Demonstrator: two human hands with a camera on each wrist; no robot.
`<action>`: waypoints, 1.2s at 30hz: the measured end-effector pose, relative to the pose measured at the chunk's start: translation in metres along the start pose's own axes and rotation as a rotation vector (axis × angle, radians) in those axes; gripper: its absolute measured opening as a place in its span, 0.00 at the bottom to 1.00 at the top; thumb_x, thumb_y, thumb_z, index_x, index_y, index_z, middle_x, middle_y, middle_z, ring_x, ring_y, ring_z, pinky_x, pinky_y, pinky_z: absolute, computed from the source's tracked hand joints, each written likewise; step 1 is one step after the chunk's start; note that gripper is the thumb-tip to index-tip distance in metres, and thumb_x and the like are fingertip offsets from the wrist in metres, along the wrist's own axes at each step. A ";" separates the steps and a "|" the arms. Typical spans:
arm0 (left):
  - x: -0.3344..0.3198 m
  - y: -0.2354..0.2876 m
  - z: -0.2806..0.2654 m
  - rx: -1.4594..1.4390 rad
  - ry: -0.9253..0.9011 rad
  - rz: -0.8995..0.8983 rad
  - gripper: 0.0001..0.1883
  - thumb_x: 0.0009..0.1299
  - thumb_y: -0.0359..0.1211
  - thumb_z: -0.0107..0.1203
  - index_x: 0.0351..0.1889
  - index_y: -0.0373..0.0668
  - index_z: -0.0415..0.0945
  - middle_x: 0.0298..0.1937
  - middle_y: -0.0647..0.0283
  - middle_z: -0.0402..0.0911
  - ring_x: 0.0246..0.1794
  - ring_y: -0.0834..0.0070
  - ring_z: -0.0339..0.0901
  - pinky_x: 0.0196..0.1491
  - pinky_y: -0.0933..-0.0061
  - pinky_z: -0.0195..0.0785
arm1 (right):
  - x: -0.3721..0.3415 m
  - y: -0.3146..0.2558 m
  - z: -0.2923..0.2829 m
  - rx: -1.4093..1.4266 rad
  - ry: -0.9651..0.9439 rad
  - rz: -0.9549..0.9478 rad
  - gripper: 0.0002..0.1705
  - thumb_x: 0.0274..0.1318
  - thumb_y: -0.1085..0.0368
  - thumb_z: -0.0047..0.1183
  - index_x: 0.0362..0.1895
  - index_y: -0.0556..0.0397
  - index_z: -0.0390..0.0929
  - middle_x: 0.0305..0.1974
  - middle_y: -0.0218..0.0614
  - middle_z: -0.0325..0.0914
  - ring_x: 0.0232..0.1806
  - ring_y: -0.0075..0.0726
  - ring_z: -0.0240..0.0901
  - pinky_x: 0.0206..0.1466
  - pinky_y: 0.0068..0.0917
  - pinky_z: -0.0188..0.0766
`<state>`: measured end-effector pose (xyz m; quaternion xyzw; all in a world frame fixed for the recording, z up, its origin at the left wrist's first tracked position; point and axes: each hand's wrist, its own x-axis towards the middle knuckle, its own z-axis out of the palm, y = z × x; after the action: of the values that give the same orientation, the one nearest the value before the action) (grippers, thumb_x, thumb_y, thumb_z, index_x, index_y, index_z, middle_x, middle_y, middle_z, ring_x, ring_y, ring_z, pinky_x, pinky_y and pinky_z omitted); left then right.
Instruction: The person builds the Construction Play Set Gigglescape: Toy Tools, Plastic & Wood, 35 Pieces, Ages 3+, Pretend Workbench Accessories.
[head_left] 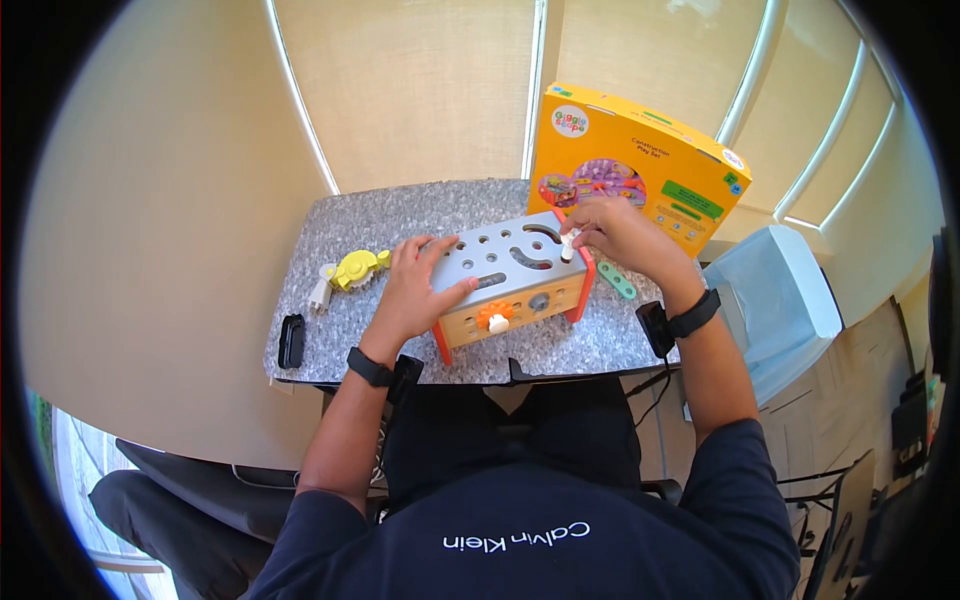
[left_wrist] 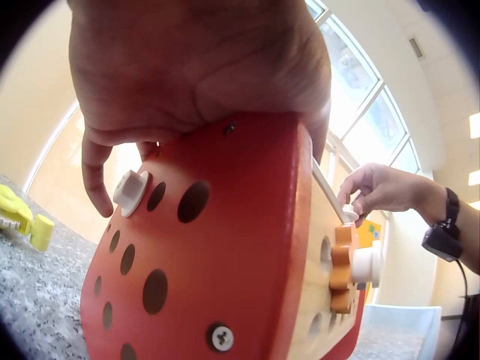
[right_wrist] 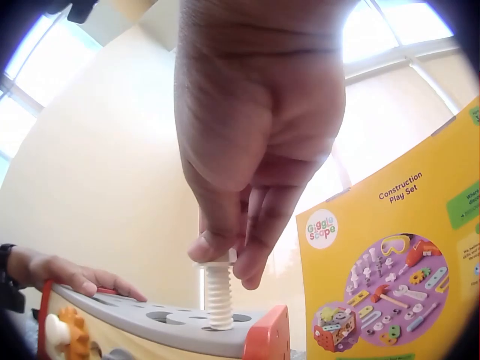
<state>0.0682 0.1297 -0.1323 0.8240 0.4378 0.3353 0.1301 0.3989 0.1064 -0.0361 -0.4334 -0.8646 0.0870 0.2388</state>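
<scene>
A toy workbench box (head_left: 490, 262) with a grey perforated top and red ends stands on the table. My right hand (head_left: 622, 236) pinches the head of a white toy screw (right_wrist: 220, 294) between thumb and fingers. The screw is upright over the right end of the grey top, its tip at a hole. Across the left end of the top rests my left hand (head_left: 412, 290), fingers spread. An orange gear (head_left: 493, 316) with a white bolt head sits on the wooden front face beside a grey round piece (head_left: 539, 301). Another white bolt (left_wrist: 131, 192) sticks out of the red end.
A yellow box (head_left: 640, 165) stands behind the workbench. Right of it lies a green perforated strip (head_left: 616, 281). Yellow toy goggles (head_left: 357, 269) and a black case (head_left: 291, 341) are on the table's left. A pale plastic chair (head_left: 775, 300) stands at the right.
</scene>
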 end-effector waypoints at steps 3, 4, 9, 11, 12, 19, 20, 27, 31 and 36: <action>0.000 0.002 -0.001 -0.001 -0.011 -0.010 0.37 0.67 0.53 0.67 0.71 0.46 0.75 0.67 0.48 0.70 0.72 0.51 0.61 0.76 0.50 0.54 | -0.001 0.000 0.002 0.021 0.002 0.035 0.11 0.54 0.77 0.63 0.43 0.61 0.86 0.38 0.45 0.86 0.40 0.46 0.84 0.45 0.38 0.78; 0.000 0.001 -0.001 -0.002 -0.012 -0.011 0.37 0.67 0.53 0.67 0.71 0.46 0.75 0.67 0.48 0.70 0.72 0.51 0.61 0.76 0.50 0.54 | -0.001 0.001 0.002 0.041 0.001 0.047 0.11 0.55 0.77 0.62 0.43 0.62 0.86 0.38 0.46 0.86 0.39 0.47 0.84 0.45 0.38 0.79; 0.001 -0.001 0.000 -0.005 -0.015 -0.008 0.37 0.67 0.53 0.66 0.71 0.45 0.75 0.67 0.48 0.70 0.73 0.51 0.61 0.76 0.50 0.54 | 0.001 -0.009 0.001 -0.028 -0.007 0.115 0.07 0.57 0.71 0.64 0.39 0.61 0.85 0.37 0.46 0.85 0.37 0.46 0.84 0.43 0.38 0.78; 0.001 0.000 0.000 -0.009 -0.017 -0.014 0.37 0.67 0.53 0.66 0.70 0.45 0.75 0.68 0.48 0.69 0.73 0.51 0.60 0.76 0.50 0.54 | 0.004 -0.014 0.005 -0.071 -0.027 0.199 0.09 0.60 0.67 0.64 0.38 0.61 0.84 0.36 0.47 0.85 0.37 0.47 0.83 0.42 0.39 0.78; 0.001 0.001 0.000 -0.013 -0.016 -0.021 0.37 0.67 0.54 0.66 0.70 0.45 0.75 0.68 0.48 0.69 0.73 0.51 0.60 0.76 0.50 0.54 | 0.004 -0.016 0.011 -0.203 0.006 0.203 0.16 0.64 0.58 0.62 0.33 0.61 0.84 0.33 0.47 0.84 0.34 0.49 0.82 0.41 0.42 0.77; 0.001 0.001 -0.001 -0.027 -0.018 -0.017 0.37 0.67 0.53 0.66 0.70 0.45 0.75 0.68 0.49 0.69 0.73 0.52 0.60 0.76 0.50 0.53 | 0.013 -0.003 0.033 -0.519 0.040 0.228 0.43 0.71 0.32 0.47 0.16 0.56 0.79 0.18 0.45 0.76 0.26 0.55 0.79 0.44 0.47 0.75; 0.001 0.000 0.000 -0.019 -0.019 -0.020 0.37 0.67 0.53 0.66 0.70 0.45 0.75 0.67 0.49 0.69 0.73 0.52 0.60 0.76 0.50 0.53 | 0.014 -0.008 0.030 -0.518 0.041 0.228 0.43 0.71 0.32 0.47 0.16 0.56 0.79 0.18 0.45 0.76 0.26 0.55 0.79 0.44 0.47 0.75; 0.001 0.000 0.000 -0.009 -0.004 -0.016 0.37 0.65 0.54 0.69 0.69 0.46 0.76 0.69 0.44 0.69 0.74 0.47 0.61 0.74 0.49 0.60 | -0.006 0.000 0.018 -0.201 0.206 0.139 0.18 0.71 0.52 0.55 0.41 0.55 0.84 0.37 0.45 0.83 0.44 0.54 0.80 0.51 0.43 0.75; 0.001 0.002 0.000 -0.026 -0.013 -0.034 0.36 0.66 0.53 0.66 0.69 0.45 0.76 0.68 0.50 0.69 0.73 0.52 0.60 0.77 0.51 0.52 | -0.012 -0.004 0.012 -0.021 0.050 0.022 0.07 0.66 0.68 0.59 0.44 0.57 0.84 0.40 0.45 0.84 0.47 0.55 0.79 0.51 0.44 0.76; 0.001 -0.001 0.002 -0.011 0.005 -0.005 0.38 0.65 0.54 0.68 0.69 0.45 0.76 0.68 0.44 0.69 0.73 0.47 0.61 0.75 0.48 0.57 | 0.000 -0.018 0.015 -0.214 0.032 0.190 0.15 0.68 0.56 0.58 0.41 0.56 0.85 0.37 0.47 0.83 0.42 0.55 0.81 0.45 0.45 0.76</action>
<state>0.0690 0.1314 -0.1337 0.8213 0.4384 0.3394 0.1346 0.3784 0.0962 -0.0430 -0.5375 -0.8202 0.0097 0.1957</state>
